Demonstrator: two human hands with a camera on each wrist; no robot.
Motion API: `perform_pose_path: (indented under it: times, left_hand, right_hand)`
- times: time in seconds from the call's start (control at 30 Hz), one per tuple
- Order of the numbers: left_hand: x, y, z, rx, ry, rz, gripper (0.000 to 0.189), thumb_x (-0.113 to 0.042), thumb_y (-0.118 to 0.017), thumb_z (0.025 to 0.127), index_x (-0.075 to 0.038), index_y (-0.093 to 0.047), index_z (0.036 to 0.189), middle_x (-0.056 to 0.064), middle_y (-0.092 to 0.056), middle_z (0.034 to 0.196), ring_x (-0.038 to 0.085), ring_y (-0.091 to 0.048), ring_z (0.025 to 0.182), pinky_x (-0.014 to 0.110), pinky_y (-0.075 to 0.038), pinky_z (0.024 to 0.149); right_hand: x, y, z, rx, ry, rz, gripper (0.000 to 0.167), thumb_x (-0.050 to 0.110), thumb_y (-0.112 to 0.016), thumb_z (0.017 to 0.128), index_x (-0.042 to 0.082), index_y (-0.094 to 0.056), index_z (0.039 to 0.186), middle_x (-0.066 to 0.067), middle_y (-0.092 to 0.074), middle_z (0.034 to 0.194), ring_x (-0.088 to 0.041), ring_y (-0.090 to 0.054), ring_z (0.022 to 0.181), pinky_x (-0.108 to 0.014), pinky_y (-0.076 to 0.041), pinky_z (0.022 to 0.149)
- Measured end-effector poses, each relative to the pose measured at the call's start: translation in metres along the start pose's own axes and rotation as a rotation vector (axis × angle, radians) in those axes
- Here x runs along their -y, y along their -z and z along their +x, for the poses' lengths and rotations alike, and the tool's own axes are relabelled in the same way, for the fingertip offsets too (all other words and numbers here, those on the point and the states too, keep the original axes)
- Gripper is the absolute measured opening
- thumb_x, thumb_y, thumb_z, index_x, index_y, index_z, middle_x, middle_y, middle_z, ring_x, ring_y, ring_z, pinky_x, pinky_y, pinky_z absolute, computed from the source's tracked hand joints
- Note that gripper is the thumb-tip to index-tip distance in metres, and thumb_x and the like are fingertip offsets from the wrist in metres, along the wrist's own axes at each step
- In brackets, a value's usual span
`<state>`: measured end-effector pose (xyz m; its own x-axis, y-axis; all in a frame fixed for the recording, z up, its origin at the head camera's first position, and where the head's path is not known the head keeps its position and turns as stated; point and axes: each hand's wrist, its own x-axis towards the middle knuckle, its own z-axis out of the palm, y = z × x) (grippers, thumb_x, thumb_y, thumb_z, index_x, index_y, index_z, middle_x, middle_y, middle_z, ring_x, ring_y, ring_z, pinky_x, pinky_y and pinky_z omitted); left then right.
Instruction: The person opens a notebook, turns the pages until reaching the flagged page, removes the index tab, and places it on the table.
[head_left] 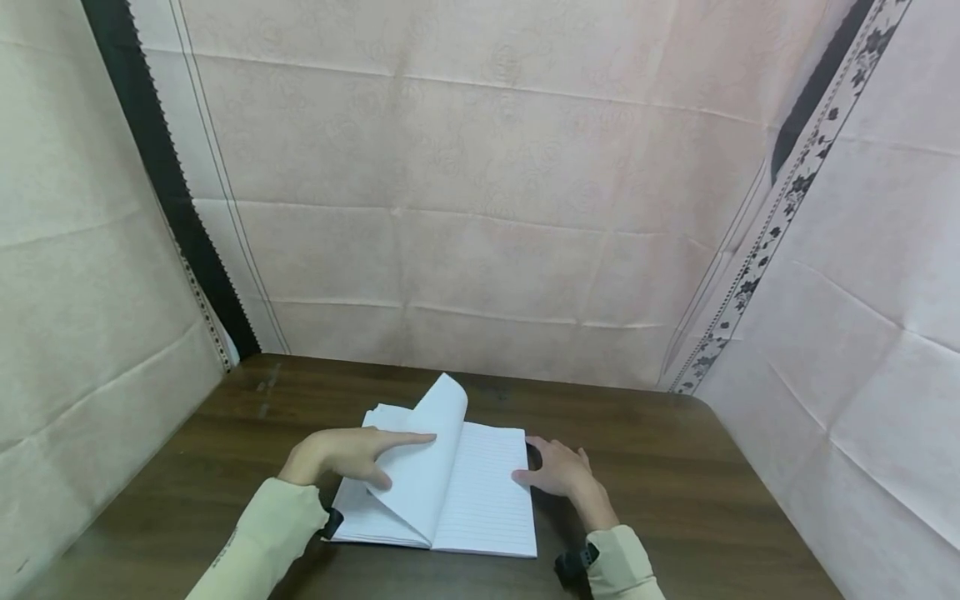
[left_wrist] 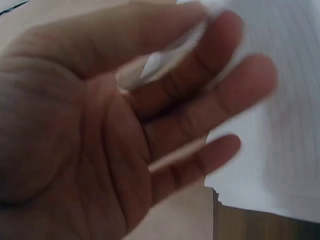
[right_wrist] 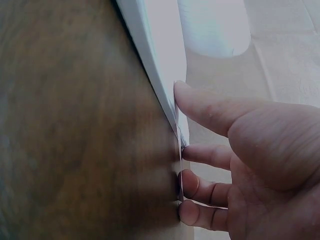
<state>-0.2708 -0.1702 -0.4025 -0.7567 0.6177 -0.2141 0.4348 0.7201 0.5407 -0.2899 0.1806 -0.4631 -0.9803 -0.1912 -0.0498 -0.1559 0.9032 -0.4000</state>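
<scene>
An open notebook (head_left: 486, 492) with ruled white pages lies on the table, one leaf (head_left: 442, 417) lifted and curling over near the spine. My left hand (head_left: 352, 454) is on that leaf, index finger extended across it and thumb spread lower down. In the left wrist view the left palm (left_wrist: 100, 135) is seen with its fingers loosely bent over ruled paper. At the notebook's right edge is my right hand (head_left: 558, 468), its thumb touching the page margin. In the right wrist view, the right thumb (right_wrist: 205, 105) touches the paper edge, with several fingertips lower along it.
The brown wooden table (head_left: 660, 492) extends around the notebook. Pale cloth (head_left: 480, 208) hangs behind it and along both sides, with a patterned border (head_left: 780, 217) on the right. A dark device (head_left: 573, 567) is strapped at the right wrist.
</scene>
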Motion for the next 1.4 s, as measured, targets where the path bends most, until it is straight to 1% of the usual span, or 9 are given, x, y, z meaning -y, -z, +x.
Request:
perform_pose_path:
  times: [0.2,0.37,0.53,0.6,0.67,0.9,1.1,1.27,1.4]
  left_hand:
    - [0.002,-0.002,-0.004,0.048,0.198,0.007,0.089,-0.001,-0.080,0.080,-0.035,-0.042,0.153,0.011,-0.045,0.151,0.020,-0.052,0.097,0.045,-0.042,0.093]
    - [0.006,-0.005,-0.006,0.068,0.284,-0.048,0.094,0.000,-0.081,0.078,-0.042,-0.040,0.152,0.012,-0.046,0.146,0.020,-0.055,0.062,0.039,-0.050,0.072]
    - [0.014,-0.006,-0.006,0.097,0.305,-0.091,0.097,-0.001,-0.083,0.077,-0.043,-0.039,0.152,0.019,-0.048,0.143,0.018,-0.056,0.067,0.036,-0.049,0.070]
    - [0.017,-0.007,-0.007,0.109,0.325,-0.142,0.096,0.001,-0.083,0.076,-0.041,-0.042,0.152,0.022,-0.049,0.137,0.017,-0.056,0.066,0.033,-0.049,0.062]
    - [0.018,-0.008,-0.009,0.111,0.360,-0.198,0.093,0.002,-0.084,0.075,-0.039,-0.046,0.150,0.022,-0.049,0.131,0.017,-0.053,0.055,0.029,-0.047,0.053]
    - [0.016,-0.004,-0.014,0.069,0.425,-0.133,0.079,-0.013,-0.089,0.073,-0.039,-0.058,0.141,0.019,-0.049,0.129,0.016,-0.051,0.057,0.026,-0.041,0.050]
    - [0.015,0.000,-0.016,0.067,0.402,-0.085,0.067,-0.019,-0.088,0.076,-0.033,-0.063,0.136,0.015,-0.052,0.125,0.014,-0.049,0.056,0.025,-0.041,0.050]
    - [0.015,-0.001,-0.011,0.051,0.271,-0.019,0.048,-0.032,-0.082,0.083,-0.030,-0.066,0.129,0.008,-0.056,0.123,0.017,-0.048,0.053,0.031,-0.043,0.057]
    - [0.011,-0.004,-0.005,0.047,0.190,-0.015,0.037,-0.036,-0.078,0.087,-0.031,-0.067,0.121,0.004,-0.058,0.117,0.019,-0.050,0.057,0.035,-0.044,0.062]
  right_hand:
    - [0.000,0.000,-0.001,0.002,0.000,0.002,0.072,0.045,-0.076,0.085,0.010,-0.053,0.144,-0.023,-0.055,0.139,-0.044,-0.046,0.133,-0.073,-0.016,0.108]
    - [0.001,0.000,-0.003,0.001,0.002,0.007,0.072,0.045,-0.076,0.086,0.009,-0.052,0.144,-0.022,-0.055,0.140,-0.044,-0.045,0.133,-0.073,-0.016,0.109]
    - [0.002,0.002,-0.003,0.002,0.005,0.010,0.072,0.045,-0.075,0.086,0.010,-0.052,0.144,-0.023,-0.055,0.140,-0.044,-0.045,0.133,-0.073,-0.016,0.109]
    - [0.002,0.002,-0.003,0.007,0.004,0.009,0.072,0.045,-0.075,0.086,0.010,-0.052,0.144,-0.022,-0.055,0.140,-0.044,-0.046,0.133,-0.073,-0.016,0.109]
    - [0.002,0.002,-0.003,0.010,0.002,0.012,0.072,0.045,-0.076,0.086,0.010,-0.052,0.144,-0.022,-0.055,0.140,-0.043,-0.046,0.133,-0.073,-0.015,0.109]
    - [0.000,0.002,-0.002,0.004,0.004,0.016,0.072,0.044,-0.076,0.085,0.010,-0.053,0.144,-0.022,-0.055,0.139,-0.044,-0.047,0.132,-0.073,-0.015,0.108]
    - [0.001,0.003,-0.003,-0.002,0.005,0.012,0.071,0.044,-0.076,0.085,0.010,-0.053,0.143,-0.022,-0.056,0.139,-0.043,-0.047,0.132,-0.073,-0.015,0.108]
    - [0.001,0.002,-0.004,-0.001,-0.002,0.008,0.072,0.045,-0.076,0.085,0.010,-0.053,0.144,-0.022,-0.055,0.139,-0.043,-0.047,0.132,-0.073,-0.015,0.109]
    - [0.002,0.003,-0.004,0.001,-0.010,0.014,0.072,0.045,-0.076,0.085,0.010,-0.053,0.144,-0.023,-0.055,0.140,-0.044,-0.046,0.133,-0.073,-0.015,0.109]
